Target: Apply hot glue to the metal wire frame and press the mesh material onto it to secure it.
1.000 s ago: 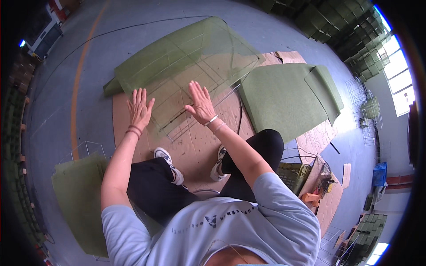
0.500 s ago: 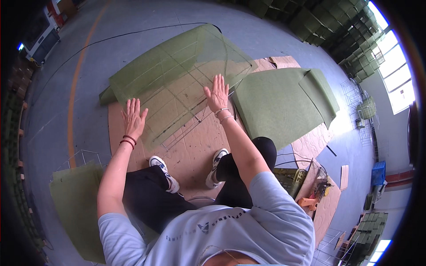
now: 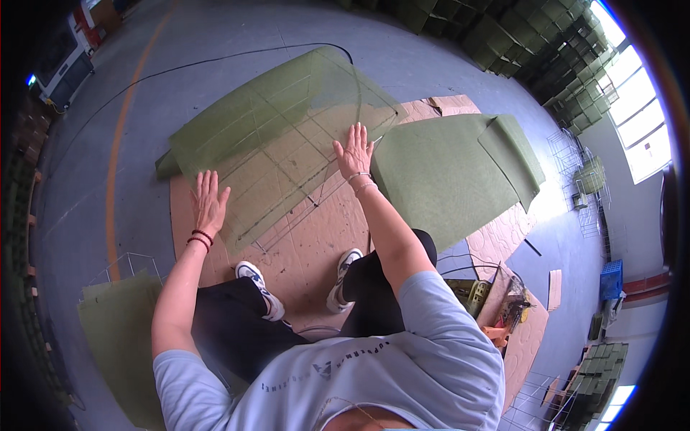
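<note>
A thin, see-through green mesh sheet (image 3: pixel 280 154) lies draped over a wire frame (image 3: pixel 287 224) in front of me, its far part rising in a curve. My left hand (image 3: pixel 209 201) is flat with fingers stretched at the sheet's left near edge. Toward the sheet's right side, my right hand (image 3: pixel 354 151) is spread flat as well, palm down. Neither hand grips anything. Whether the palms press on the mesh or hover just above it, I cannot tell. To the right lies a stack of green mesh sheets (image 3: pixel 445 169), its far right edge folded over.
Flat cardboard (image 3: pixel 309 276) covers the floor under my shoes. More green sheets (image 3: pixel 118 345) lie at the lower left beside a wire frame (image 3: pixel 129 260). An orange-handled tool (image 3: pixel 497 335) sits on cardboard at right. A black cable (image 3: pixel 237 54) crosses the floor. Green boxes (image 3: pixel 503 43) are stacked far right.
The whole view has shifted slightly. My right hand sits a little farther out over the sheet's right side; both hands stay flat with fingers stretched.
</note>
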Demonstrator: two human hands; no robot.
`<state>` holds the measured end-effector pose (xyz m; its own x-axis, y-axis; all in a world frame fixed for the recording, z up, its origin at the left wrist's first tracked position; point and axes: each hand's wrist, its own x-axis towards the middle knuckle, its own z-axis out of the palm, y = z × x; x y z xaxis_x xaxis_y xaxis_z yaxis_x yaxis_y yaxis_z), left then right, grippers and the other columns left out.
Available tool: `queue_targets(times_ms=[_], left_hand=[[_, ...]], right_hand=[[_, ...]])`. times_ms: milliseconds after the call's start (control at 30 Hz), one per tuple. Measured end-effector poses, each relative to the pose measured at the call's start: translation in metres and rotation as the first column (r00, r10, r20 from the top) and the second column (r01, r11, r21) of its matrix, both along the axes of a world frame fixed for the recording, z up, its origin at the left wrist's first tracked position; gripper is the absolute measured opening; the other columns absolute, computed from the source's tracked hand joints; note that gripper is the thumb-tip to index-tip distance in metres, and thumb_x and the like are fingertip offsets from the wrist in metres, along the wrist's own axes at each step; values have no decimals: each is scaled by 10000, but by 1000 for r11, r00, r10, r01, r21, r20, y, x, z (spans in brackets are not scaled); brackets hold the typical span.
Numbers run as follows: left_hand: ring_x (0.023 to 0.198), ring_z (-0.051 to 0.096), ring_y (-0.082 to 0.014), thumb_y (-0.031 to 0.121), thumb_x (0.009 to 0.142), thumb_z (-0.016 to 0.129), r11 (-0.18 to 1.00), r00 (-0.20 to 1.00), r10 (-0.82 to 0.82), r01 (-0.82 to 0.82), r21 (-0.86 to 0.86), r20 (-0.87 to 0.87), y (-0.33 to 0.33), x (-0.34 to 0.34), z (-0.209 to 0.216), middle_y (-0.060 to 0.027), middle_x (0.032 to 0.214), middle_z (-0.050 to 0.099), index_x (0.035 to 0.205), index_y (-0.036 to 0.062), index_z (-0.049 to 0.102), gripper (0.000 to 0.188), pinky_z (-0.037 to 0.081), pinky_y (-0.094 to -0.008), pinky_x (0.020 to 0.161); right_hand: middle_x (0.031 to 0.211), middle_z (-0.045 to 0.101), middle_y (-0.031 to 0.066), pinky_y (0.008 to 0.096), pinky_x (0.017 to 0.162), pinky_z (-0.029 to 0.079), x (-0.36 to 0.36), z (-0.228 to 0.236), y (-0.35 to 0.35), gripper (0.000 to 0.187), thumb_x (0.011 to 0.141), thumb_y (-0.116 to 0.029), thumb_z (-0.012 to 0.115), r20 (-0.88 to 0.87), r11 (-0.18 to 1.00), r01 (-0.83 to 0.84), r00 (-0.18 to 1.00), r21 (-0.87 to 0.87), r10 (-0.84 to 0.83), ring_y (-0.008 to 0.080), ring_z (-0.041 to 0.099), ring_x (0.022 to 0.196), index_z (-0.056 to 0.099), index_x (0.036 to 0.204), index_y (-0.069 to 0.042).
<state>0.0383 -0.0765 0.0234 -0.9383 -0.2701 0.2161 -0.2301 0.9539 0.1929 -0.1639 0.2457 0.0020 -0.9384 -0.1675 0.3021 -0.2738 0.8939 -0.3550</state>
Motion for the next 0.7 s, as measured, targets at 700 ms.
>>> queue_targets(times_ms=[700], left_hand=[[1334, 115, -228, 503, 886, 320, 999, 999, 43, -43, 2, -16, -2, 4, 2, -77, 1420, 220, 1343, 95, 292, 613, 133, -553, 1035]], right_hand=[[1453, 124, 106, 436, 1074, 37, 64, 19, -65, 724, 877, -543, 250, -161, 810, -12, 982, -586, -102, 235, 84, 1348, 131, 1384, -40]])
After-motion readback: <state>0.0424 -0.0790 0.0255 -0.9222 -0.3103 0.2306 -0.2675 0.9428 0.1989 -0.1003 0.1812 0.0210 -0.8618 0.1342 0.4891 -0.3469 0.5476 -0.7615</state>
